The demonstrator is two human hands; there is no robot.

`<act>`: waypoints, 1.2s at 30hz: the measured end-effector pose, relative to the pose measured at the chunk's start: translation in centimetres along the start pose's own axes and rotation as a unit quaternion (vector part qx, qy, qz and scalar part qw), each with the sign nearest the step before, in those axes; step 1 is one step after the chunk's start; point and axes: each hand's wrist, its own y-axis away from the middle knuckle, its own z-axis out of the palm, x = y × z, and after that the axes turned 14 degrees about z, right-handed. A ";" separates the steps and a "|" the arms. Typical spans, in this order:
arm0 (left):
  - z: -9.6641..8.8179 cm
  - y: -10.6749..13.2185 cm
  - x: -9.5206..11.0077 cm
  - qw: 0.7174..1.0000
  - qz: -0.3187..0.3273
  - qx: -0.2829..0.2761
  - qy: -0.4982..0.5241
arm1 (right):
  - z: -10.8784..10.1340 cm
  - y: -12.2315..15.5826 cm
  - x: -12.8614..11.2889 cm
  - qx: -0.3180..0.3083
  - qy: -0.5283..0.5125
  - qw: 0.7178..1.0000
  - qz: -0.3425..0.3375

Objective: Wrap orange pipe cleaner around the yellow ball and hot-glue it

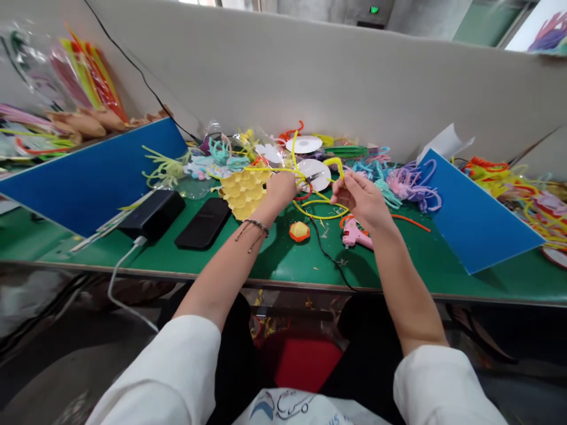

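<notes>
My right hand pinches a bent yellow pipe cleaner, its short fuzzy end angled over to the left. To the left, my left hand is closed, back of the hand up, among long yellow pipe cleaners; its fingertips are hidden, so what it grips cannot be made out. Beside that hand lies a yellow sheet of scalloped cups. A small yellow piece with an orange rim rests in front of my hands. Under my right hand is a pink glue gun.
A black phone and a black box with a white cable are on the left. Blue boards flank the green table. White discs and coloured pipe cleaners crowd the back; a black cord crosses the front.
</notes>
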 end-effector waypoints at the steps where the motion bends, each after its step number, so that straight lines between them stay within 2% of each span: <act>1: 0.3 -0.3 0.2 1.000 0.005 0.009 0.017 | 0.1 -0.6 0.0 0.004 -0.015 1.000 0.002; 4: 0.8 0.4 1.0 0.996 0.031 0.037 0.080 | 0.2 -2.1 0.0 0.013 -0.029 0.999 -0.005; 6: 0.7 1.9 1.8 0.985 0.061 0.026 0.162 | 0.3 -2.6 0.0 0.017 -0.017 1.000 -0.011; 7: 0.6 2.7 2.3 0.970 0.079 0.006 0.229 | 0.4 -2.7 0.1 0.019 -0.006 1.000 -0.013; 9: 0.3 4.2 3.3 0.893 0.088 -0.053 0.438 | 0.6 -2.7 0.3 0.021 0.016 1.000 -0.014; 11: 0.0 5.1 4.1 0.839 0.076 -0.060 0.535 | 0.8 -2.4 0.4 0.022 0.035 0.999 -0.022; 12: -0.1 5.5 4.4 0.833 0.071 -0.051 0.547 | 0.9 -2.2 0.4 0.021 0.044 0.998 -0.028; 15: -0.5 6.0 4.5 0.839 0.066 -0.006 0.540 | 1.1 -1.4 0.0 -0.002 0.075 0.996 -0.041; 19: -1.6 7.8 3.6 0.848 0.055 0.032 0.526 | 0.7 -0.9 -0.7 -0.013 0.091 0.995 -0.047; 22: -2.5 10.7 3.0 0.858 0.057 0.005 0.510 | -0.4 -1.0 -0.7 0.020 0.089 0.995 -0.049; 24: -2.4 13.2 2.9 0.869 0.082 -0.053 0.485 | -1.5 -0.9 -0.5 0.050 0.089 0.994 -0.048; 26: -1.5 15.6 3.0 0.879 0.140 -0.139 0.435 | -2.6 -0.8 -0.2 0.089 0.089 0.991 -0.041; 28: 0.2 17.6 2.9 0.894 0.247 -0.219 0.302 | -3.7 -0.6 0.1 0.127 0.095 0.987 -0.029; 30: 2.1 18.9 2.4 0.908 0.346 -0.236 0.032 | -4.6 -0.3 0.3 0.149 0.111 0.982 -0.027; 31: 3.0 19.4 2.1 0.906 0.350 -0.237 -0.022 | -5.0 -0.2 0.5 0.152 0.124 0.980 -0.030; 33: 4.2 20.1 1.3 0.900 0.353 -0.240 -0.086 | -5.5 -0.1 0.8 0.149 0.159 0.975 -0.043; 36: 4.8 20.7 0.6 0.895 0.354 -0.240 -0.130 | -6.0 -0.1 1.1 0.161 0.229 0.957 -0.073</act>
